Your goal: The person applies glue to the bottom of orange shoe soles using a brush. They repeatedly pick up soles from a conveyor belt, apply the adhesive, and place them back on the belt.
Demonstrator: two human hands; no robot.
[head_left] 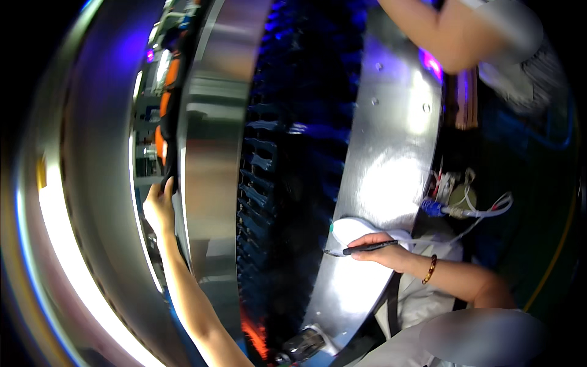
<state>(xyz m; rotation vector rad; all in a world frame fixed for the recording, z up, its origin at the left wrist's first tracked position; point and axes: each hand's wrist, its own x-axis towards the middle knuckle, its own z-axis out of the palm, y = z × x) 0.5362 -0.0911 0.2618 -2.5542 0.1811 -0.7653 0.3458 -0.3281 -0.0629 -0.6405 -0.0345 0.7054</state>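
Observation:
My left hand reaches up from the lower edge to a narrow bay on the left. Its fingers are closed on the lower end of a black and orange item, whose kind I cannot make out. My right hand is not in view. Across the machine, a co-worker's hand with a beaded bracelet holds a slim black pen-like tool. Its thin tip is beside a white shoe-shaped piece with a green spot, on a steel ledge.
A dark conveyor with blue-lit slats runs between steel panels. Another co-worker's arm is at the upper right. White cables with a blue connector hang beside the ledge. A bright light strip curves along the left.

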